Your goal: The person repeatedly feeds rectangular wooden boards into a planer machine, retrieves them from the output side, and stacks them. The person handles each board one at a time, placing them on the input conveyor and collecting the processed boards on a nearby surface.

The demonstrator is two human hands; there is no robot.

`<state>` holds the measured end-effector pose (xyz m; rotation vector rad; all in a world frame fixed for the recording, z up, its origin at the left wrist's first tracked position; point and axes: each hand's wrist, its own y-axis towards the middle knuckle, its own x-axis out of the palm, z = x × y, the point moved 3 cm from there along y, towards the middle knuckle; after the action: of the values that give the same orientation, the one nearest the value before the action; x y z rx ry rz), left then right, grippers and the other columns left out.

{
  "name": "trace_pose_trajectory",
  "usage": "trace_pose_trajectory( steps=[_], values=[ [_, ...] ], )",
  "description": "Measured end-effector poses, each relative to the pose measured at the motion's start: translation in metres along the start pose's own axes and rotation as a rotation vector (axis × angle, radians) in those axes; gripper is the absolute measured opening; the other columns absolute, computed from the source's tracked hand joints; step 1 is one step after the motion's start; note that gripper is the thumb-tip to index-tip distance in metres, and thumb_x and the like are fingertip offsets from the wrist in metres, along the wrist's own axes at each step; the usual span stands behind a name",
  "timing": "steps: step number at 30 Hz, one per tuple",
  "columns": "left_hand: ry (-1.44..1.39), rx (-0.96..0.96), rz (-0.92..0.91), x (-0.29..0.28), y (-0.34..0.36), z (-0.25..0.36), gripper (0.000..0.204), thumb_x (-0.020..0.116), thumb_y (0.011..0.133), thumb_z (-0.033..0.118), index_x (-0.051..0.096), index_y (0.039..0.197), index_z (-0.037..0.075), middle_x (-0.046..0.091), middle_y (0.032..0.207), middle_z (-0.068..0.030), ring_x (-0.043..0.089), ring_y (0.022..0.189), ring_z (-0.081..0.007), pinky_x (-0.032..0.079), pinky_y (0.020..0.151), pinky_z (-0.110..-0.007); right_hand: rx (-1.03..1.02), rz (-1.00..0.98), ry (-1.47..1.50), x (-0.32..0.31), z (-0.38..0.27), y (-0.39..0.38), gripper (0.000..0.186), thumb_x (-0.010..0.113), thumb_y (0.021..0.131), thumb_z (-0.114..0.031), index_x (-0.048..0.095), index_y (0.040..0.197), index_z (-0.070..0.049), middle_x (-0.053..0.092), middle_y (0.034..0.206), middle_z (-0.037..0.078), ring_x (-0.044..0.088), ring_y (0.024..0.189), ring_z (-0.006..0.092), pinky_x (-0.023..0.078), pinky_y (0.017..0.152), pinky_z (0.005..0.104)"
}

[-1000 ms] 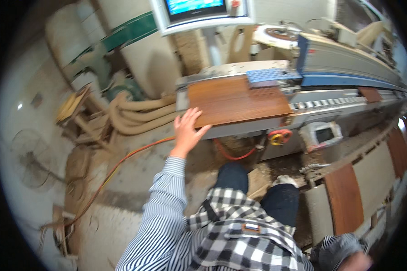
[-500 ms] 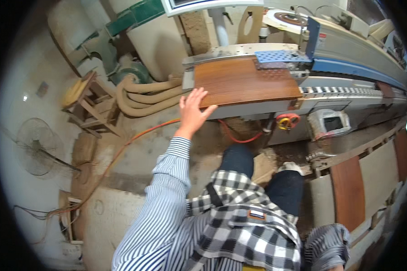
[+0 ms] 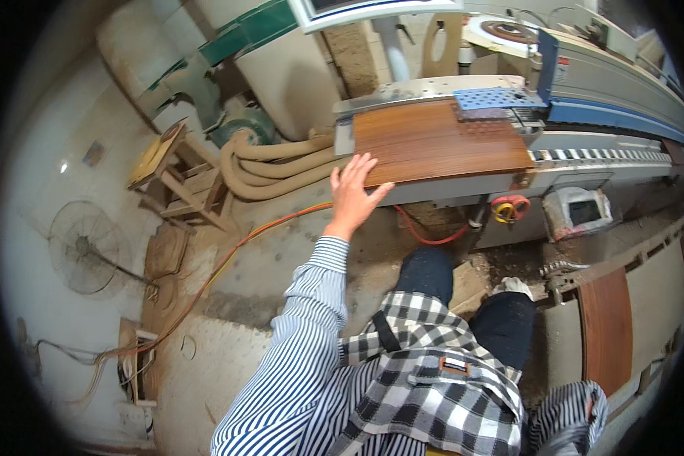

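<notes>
A flat brown wood-grain board [image 3: 441, 140] lies on the near end of a long machine bed. My left hand [image 3: 356, 191] reaches to its near left corner, fingers spread and fingertips on or just over the edge. Nothing is gripped in it. A blue perforated plate [image 3: 500, 98] sits over the board's far right part. My right hand is out of the picture; only the striped sleeve [image 3: 568, 414] of that arm shows at the lower right.
Below the bed hang a red hose and an orange-yellow reel-like item [image 3: 509, 207]. Thick dust hoses [image 3: 281, 171], a wooden stool [image 3: 182, 178] and a standing fan [image 3: 91, 247] are at left. Another brown board [image 3: 606, 327] lies on a roller rack at right. Cables cross the floor.
The whole view has shifted, so the scene sits further right in the picture. My left hand stays at the same corner of the board, which has not visibly moved on the bed.
</notes>
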<state>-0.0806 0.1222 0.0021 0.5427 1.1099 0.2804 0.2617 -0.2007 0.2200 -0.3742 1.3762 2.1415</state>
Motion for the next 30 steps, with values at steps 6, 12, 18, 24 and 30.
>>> trace_pose_trajectory(
  steps=[6, 12, 18, 24, 30],
  values=[
    [-0.123, 0.055, 0.014, -0.014, -0.001, -0.014, 0.058, 0.071, 0.082, 0.040, 0.056, 0.129, 0.009, 0.046, 0.144, -0.0159, 0.039, 0.136, -0.0311, 0.027, 0.113, -0.046, 0.131, -0.100, -0.060, 0.006, -0.009, -0.037, 0.019, 0.060, 0.078, -0.014, 0.062, 0.096, -0.007, 0.064, 0.097, 0.012, 0.059, 0.078, 0.0261, 0.047, 0.069, 0.0412],
    [-0.250, -0.057, -0.057, -0.020, 0.001, -0.025, 0.058, 0.074, 0.081, 0.035, 0.057, 0.128, 0.006, 0.048, 0.143, -0.0154, 0.035, 0.138, -0.0321, 0.027, 0.114, -0.043, 0.893, -0.125, -0.080, 0.060, 0.003, -0.161, 0.027, 0.062, 0.072, -0.002, 0.065, 0.099, -0.004, 0.065, 0.092, 0.013, 0.061, 0.074, 0.0290, 0.048, 0.064, 0.0412],
    [-0.107, -0.051, -0.108, -0.014, 0.012, 0.001, 0.057, 0.073, 0.080, 0.036, 0.058, 0.127, 0.007, 0.051, 0.141, -0.0133, 0.034, 0.140, -0.0296, 0.011, 0.116, -0.053, 1.575, -0.063, -0.421, 0.093, -0.060, -0.313, 0.024, 0.057, 0.077, 0.006, 0.066, 0.100, 0.001, 0.066, 0.093, 0.017, 0.063, 0.085, 0.0341, 0.051, 0.077, 0.0399],
    [-0.053, -0.016, -0.107, 0.003, 0.022, 0.035, 0.062, 0.070, 0.081, 0.044, 0.056, 0.129, 0.008, 0.053, 0.138, -0.0136, 0.034, 0.139, -0.0297, 0.008, 0.116, -0.055, 1.775, -0.162, -0.570, 0.065, -0.087, -0.370, 0.020, 0.056, 0.081, 0.002, 0.066, 0.098, -0.001, 0.067, 0.095, 0.017, 0.062, 0.091, 0.0347, 0.049, 0.084, 0.0424],
    [-0.063, 0.126, -0.046, 0.044, 0.040, 0.079, 0.065, 0.069, 0.081, 0.048, 0.054, 0.129, 0.007, 0.055, 0.135, -0.0149, 0.040, 0.135, -0.0303, 0.011, 0.116, -0.055, 1.669, -0.313, -0.735, 0.033, -0.054, -0.410, 0.027, 0.059, 0.079, 0.001, 0.065, 0.105, -0.003, 0.063, 0.103, 0.015, 0.057, 0.103, 0.0347, 0.045, 0.090, 0.0433]
  ],
)
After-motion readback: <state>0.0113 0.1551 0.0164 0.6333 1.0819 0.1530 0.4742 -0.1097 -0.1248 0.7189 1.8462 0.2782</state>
